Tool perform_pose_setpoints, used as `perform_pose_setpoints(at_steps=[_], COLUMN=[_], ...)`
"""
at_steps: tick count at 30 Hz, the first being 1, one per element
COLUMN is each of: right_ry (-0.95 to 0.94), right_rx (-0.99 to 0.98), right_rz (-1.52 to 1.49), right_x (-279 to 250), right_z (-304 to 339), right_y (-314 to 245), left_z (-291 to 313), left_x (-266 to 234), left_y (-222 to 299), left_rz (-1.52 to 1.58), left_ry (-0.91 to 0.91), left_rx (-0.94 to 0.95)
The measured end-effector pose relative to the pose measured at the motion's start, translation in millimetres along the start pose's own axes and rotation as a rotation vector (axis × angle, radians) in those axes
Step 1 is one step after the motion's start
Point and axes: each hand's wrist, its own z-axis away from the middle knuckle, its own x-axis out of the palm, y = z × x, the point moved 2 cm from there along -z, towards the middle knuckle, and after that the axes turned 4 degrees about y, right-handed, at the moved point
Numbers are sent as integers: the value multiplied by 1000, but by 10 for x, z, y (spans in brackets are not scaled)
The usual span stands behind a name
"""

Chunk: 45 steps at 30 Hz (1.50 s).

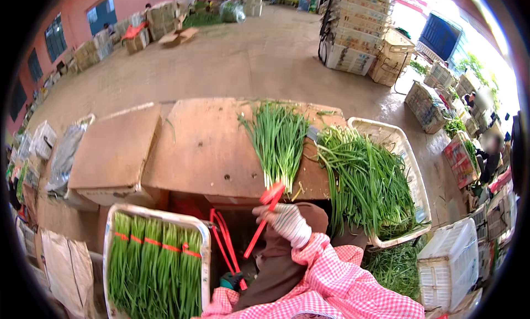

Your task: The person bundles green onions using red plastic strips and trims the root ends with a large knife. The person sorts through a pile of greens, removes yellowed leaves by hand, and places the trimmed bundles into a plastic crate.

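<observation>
My right hand (290,224), in a white striped glove, is closed on a red tying strip (256,233). The strip's upper part is a bright red loop at the cut white ends of a loose bunch of green leafy stalks (280,137), like garlic chives, lying on the brown board. Lower down, my left hand (231,280), in a dark green glove, is closed at the lower end of long red strips (225,242); its fingers are small and partly hidden. These strips hang beside a white crate (207,258) holding several upright bundles (154,258) tied with red bands.
Right of the board, a white crate (417,170) carries a large heap of loose stalks (370,181). A box with a brown lid (113,148) stands left. Beyond are stacked crates (356,32). Leafy scraps (395,269) and another white crate (450,264) lie lower right. Other people sit far right.
</observation>
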Motion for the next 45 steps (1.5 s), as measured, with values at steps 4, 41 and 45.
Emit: perform_pose_setpoints(at_steps=[4, 41, 45], right_ry=[178, 340, 338], right_rx=[-238, 54, -1], right_rz=[137, 130, -24], right_x=[-341, -688, -615], right_z=[-179, -199, 45], right_y=[158, 245, 79], left_z=[177, -1097, -740], left_x=[-78, 708, 841], left_y=[-186, 692, 1312], left_rz=[-39, -589, -61], left_ry=[-22, -15, -134], left_rx=[-44, 503, 356])
